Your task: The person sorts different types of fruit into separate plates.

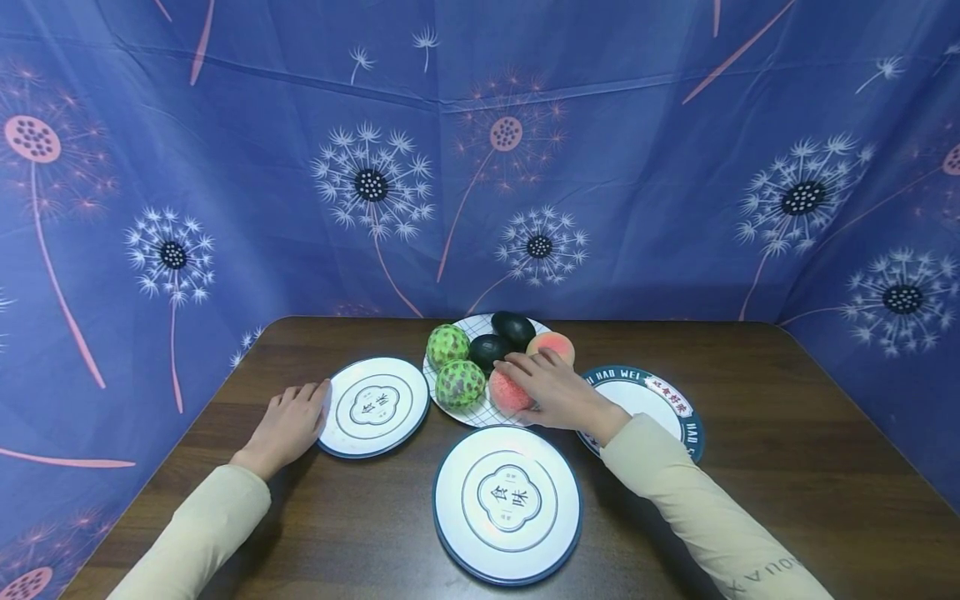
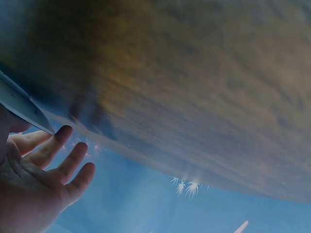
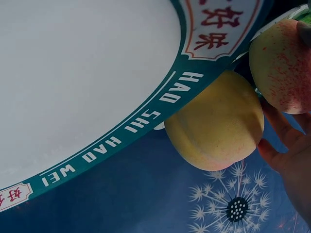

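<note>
My right hand point(image 1: 551, 387) grips the nearer pink peach point(image 1: 509, 393) at the right of a grid-patterned plate point(image 1: 491, 414). In the right wrist view, the thumb and fingers point(image 3: 286, 126) are around this reddish peach point(image 3: 282, 73), with a yellower peach point(image 3: 218, 124) beside it. On the same plate sit two dark green avocado-like fruits point(image 1: 490, 351) and two green, dark-spotted round fruits point(image 1: 460, 384). My left hand point(image 1: 288, 421) touches the left rim of a white plate point(image 1: 375, 433) with a blue edge. Its fingers point(image 2: 75, 162) look spread and fairly straight in the left wrist view.
Another white, blue-rimmed plate point(image 1: 507, 542) lies at the table's front middle. A plate with a lettered teal rim point(image 1: 693, 429) is partly under the right forearm. Behind the brown wooden table point(image 1: 780, 467) hangs a blue dandelion-print cloth point(image 1: 637, 208).
</note>
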Action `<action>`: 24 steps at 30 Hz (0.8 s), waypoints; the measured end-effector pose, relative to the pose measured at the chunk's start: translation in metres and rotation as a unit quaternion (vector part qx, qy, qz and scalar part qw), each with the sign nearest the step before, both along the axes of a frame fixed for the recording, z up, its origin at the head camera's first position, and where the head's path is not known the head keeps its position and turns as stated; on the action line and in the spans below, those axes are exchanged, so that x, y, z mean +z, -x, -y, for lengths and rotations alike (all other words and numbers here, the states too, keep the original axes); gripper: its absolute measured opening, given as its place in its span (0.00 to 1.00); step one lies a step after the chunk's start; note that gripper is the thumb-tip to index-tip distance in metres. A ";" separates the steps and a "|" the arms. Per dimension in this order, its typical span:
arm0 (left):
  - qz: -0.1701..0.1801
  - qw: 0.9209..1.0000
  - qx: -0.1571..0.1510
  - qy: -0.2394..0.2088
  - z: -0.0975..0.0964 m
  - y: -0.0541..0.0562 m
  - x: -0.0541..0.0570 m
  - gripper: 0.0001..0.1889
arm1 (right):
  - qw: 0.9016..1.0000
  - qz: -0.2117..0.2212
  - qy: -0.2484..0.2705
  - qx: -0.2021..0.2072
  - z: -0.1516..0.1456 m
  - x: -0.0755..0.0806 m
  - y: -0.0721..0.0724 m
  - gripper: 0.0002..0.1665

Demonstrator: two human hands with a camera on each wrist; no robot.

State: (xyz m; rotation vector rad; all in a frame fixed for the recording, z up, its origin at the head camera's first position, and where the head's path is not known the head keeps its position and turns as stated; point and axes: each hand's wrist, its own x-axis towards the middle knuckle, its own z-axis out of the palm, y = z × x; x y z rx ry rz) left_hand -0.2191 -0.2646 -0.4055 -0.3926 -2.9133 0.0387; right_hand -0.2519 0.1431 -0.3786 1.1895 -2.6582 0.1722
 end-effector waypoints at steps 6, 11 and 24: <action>0.000 1.000 0.001 0.001 -0.001 0.000 -0.001 0.24 | 1.000 -0.012 -0.010 0.002 0.001 -0.001 0.002 0.49; -0.001 1.000 0.001 0.001 -0.001 0.001 -0.001 0.24 | 1.000 -0.015 -0.018 0.002 0.001 -0.001 0.003 0.49; -0.002 1.000 -0.001 0.002 -0.001 0.000 0.000 0.24 | 1.000 -0.015 -0.014 0.003 0.002 -0.001 0.004 0.49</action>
